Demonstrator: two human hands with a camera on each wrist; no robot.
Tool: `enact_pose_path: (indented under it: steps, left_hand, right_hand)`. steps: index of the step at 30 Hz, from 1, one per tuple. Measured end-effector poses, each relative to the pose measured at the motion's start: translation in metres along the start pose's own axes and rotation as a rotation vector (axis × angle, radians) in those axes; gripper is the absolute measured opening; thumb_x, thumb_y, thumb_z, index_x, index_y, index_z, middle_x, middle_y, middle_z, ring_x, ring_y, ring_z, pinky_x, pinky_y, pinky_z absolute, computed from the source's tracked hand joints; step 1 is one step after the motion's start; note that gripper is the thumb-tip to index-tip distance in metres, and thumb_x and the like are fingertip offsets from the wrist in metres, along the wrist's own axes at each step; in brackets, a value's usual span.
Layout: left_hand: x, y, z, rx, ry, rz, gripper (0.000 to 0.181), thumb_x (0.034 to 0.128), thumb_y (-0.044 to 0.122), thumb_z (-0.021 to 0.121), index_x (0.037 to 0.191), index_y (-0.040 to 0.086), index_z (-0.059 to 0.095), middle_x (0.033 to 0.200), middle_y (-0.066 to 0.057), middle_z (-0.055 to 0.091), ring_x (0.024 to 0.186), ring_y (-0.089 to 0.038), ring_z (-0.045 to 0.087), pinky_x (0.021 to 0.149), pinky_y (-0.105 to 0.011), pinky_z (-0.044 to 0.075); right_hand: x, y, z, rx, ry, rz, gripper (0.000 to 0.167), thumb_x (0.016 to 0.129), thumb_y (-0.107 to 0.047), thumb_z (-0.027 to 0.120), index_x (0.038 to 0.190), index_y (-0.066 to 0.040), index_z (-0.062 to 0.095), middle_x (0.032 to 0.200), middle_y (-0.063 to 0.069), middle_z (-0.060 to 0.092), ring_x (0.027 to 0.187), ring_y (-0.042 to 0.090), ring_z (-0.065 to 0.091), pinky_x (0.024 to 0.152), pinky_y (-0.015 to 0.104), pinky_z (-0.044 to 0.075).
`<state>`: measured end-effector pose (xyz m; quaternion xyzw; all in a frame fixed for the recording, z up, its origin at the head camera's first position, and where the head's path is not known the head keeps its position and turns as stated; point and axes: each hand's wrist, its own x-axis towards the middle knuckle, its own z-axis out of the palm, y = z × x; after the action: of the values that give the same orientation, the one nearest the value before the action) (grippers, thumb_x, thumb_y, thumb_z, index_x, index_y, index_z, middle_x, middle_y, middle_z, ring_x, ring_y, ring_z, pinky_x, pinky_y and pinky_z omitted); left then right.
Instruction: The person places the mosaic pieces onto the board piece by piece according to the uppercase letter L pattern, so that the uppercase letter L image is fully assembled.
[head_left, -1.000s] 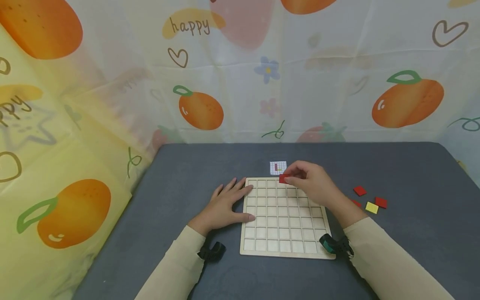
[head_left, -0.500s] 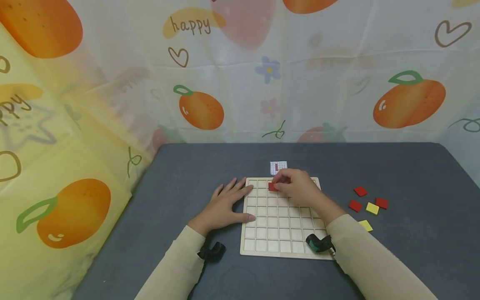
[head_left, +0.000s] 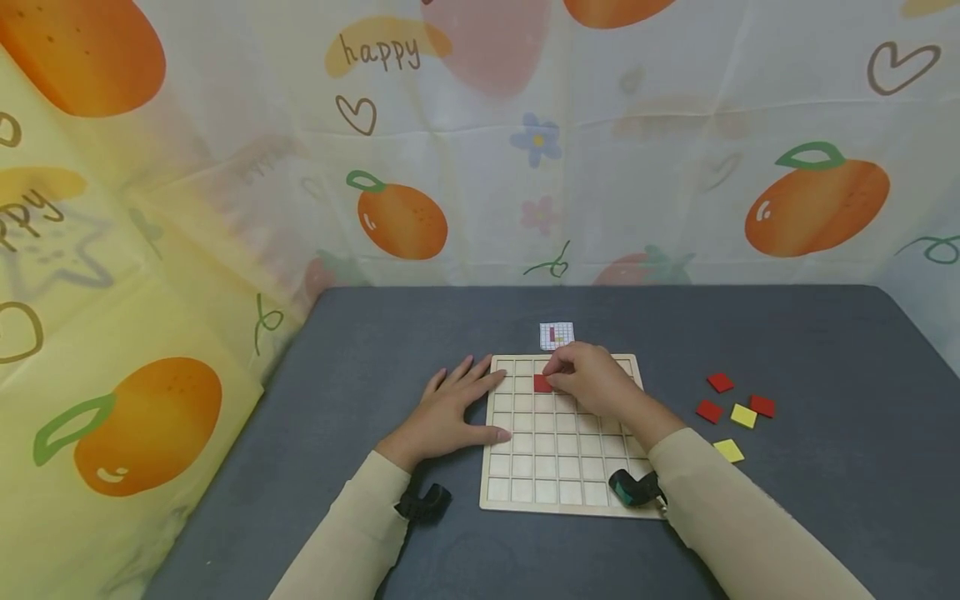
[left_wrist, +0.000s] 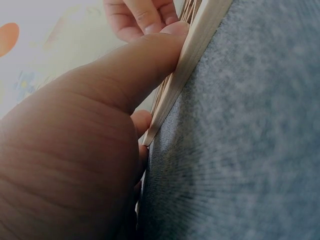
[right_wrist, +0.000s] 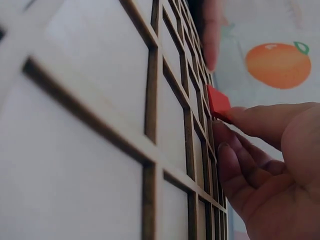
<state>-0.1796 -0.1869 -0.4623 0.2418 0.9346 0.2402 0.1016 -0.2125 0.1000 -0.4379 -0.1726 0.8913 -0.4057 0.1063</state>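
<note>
A red square tile (head_left: 542,383) is pinched between the thumb and fingers of my right hand (head_left: 592,379). It is over the wooden grid board (head_left: 558,500), around the third column from the left and second row from the far edge. In the right wrist view the tile (right_wrist: 218,102) is tilted against the board, one edge at the grid bars. My left hand (head_left: 450,412) lies spread at the board's left side, with its thumb (left_wrist: 150,60) and fingertips on the frame.
A small printed grid card (head_left: 556,335) lies behind the board. To the right are loose tiles: red ones (head_left: 720,382) and yellow ones (head_left: 743,416). The dark table (head_left: 825,350) ends at a printed fabric backdrop (head_left: 637,167).
My right hand has carried the red tile left and towards me, from the board's far edge to the second row. The left hand has stayed still.
</note>
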Motion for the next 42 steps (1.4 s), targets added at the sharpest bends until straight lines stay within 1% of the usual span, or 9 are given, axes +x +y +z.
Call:
enact_pose_path:
  steps: [5,9,14,18,22,27,30,36,42]
  left_hand:
    - [-0.001,-0.001,0.000,-0.006,0.000,0.005,0.101,0.0914,0.074,0.074,0.173,0.029,0.036,0.179,0.005,0.017,0.166,-0.023,0.004,0.127,-0.061,-0.001]
    - [0.000,-0.001,0.001,-0.005,0.000,0.003,0.100,0.0913,0.075,0.074,0.173,0.029,0.036,0.179,0.005,0.017,0.166,-0.023,0.004,0.127,-0.061,-0.001]
    - [0.001,-0.002,0.001,-0.001,0.000,0.002,0.101,0.0914,0.075,0.074,0.173,0.029,0.036,0.179,0.006,0.017,0.166,-0.022,0.004,0.127,-0.061,-0.002]
    - [0.000,-0.001,0.001,-0.001,0.004,0.003,0.101,0.0914,0.075,0.074,0.173,0.029,0.036,0.179,0.006,0.017,0.166,-0.022,0.004,0.127,-0.061,-0.002]
    - [0.000,-0.003,0.002,0.010,0.010,0.005,0.100,0.0912,0.076,0.073,0.173,0.031,0.036,0.179,0.007,0.017,0.166,-0.021,0.004,0.127,-0.060,-0.002]
    - [0.000,-0.005,0.004,0.017,0.007,0.005,0.100,0.0910,0.077,0.072,0.173,0.033,0.035,0.179,0.010,0.015,0.165,-0.018,0.002,0.128,-0.058,-0.002]
    - [-0.001,-0.003,0.002,0.007,0.010,0.007,0.100,0.0910,0.075,0.074,0.172,0.031,0.037,0.179,0.007,0.017,0.166,-0.021,0.004,0.127,-0.059,-0.002]
    - [-0.002,-0.001,0.000,-0.017,0.010,0.011,0.099,0.0917,0.072,0.075,0.172,0.029,0.038,0.180,0.005,0.018,0.166,-0.023,0.005,0.127,-0.060,-0.002]
    - [-0.002,-0.002,0.000,-0.032,0.008,0.020,0.099,0.0918,0.073,0.075,0.172,0.029,0.038,0.180,0.004,0.018,0.166,-0.023,0.005,0.127,-0.060,-0.002]
  right_hand:
    - [0.000,0.000,0.001,-0.024,-0.031,-0.027,0.012,0.105,-0.009,0.074,0.110,-0.009,0.085,0.110,0.004,0.068,0.103,0.024,0.064,0.093,0.049,0.054]
    - [-0.001,0.002,0.001,-0.023,-0.054,-0.034,0.015,0.106,-0.010,0.072,0.112,-0.010,0.086,0.113,0.004,0.066,0.104,0.024,0.063,0.092,0.048,0.053]
    - [-0.004,0.002,0.001,-0.019,-0.058,-0.027,0.018,0.108,-0.015,0.070,0.118,-0.011,0.085,0.121,0.005,0.066,0.113,0.026,0.062,0.097,0.050,0.051]
    - [-0.006,0.002,0.000,0.003,-0.058,-0.026,0.026,0.110,-0.023,0.068,0.129,-0.010,0.081,0.127,0.006,0.067,0.119,0.028,0.063,0.102,0.052,0.050]
    - [-0.008,0.003,-0.004,0.070,-0.061,-0.026,0.039,0.113,-0.031,0.064,0.141,-0.007,0.073,0.126,0.007,0.072,0.116,0.027,0.067,0.101,0.053,0.051]
    - [-0.015,0.005,-0.014,0.258,-0.079,-0.018,0.047,0.115,-0.037,0.060,0.148,-0.004,0.065,0.124,0.012,0.072,0.111,0.030,0.072,0.096,0.051,0.057]
    - [-0.022,0.005,-0.022,0.348,-0.076,-0.042,0.051,0.116,-0.037,0.057,0.152,-0.001,0.059,0.127,0.016,0.069,0.115,0.033,0.071,0.099,0.052,0.057]
    - [-0.036,0.005,-0.038,0.406,-0.026,-0.077,0.050,0.118,-0.036,0.053,0.151,0.001,0.056,0.129,0.019,0.069,0.116,0.034,0.070,0.101,0.055,0.054]
    - [-0.053,0.007,-0.054,0.453,-0.001,-0.103,0.052,0.120,-0.036,0.045,0.157,0.001,0.052,0.132,0.019,0.067,0.118,0.038,0.066,0.101,0.052,0.053]
